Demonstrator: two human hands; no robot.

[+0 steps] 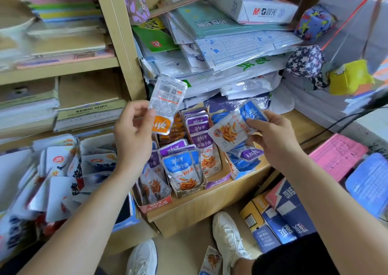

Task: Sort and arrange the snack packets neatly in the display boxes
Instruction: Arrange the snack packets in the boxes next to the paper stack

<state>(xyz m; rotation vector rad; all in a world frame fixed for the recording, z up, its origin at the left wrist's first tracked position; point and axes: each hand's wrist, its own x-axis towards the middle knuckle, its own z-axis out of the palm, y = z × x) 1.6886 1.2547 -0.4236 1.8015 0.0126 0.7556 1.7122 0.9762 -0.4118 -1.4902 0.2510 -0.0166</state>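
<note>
My left hand [134,128] pinches an orange-topped snack packet [167,102], held upside down with its silver back toward me, above the display boxes. My right hand [273,136] pinches a blue-topped snack packet [233,128] over the right-hand boxes. Below, a purple display box [218,180] holds purple packets standing in a row. A box [189,192] in front holds blue packets. A red-fronted box [157,204] at the near left holds mixed packets. Blue packets [243,161] lie piled in a box on the right.
The boxes stand on a low wooden ledge [205,203]. A heap of white snack packets [58,176] fills a box at left. Stacked paper and envelopes [226,50] crowd the shelf behind. One packet [211,262] lies on the floor by my white shoes. Blue cartons [281,218] stand at right.
</note>
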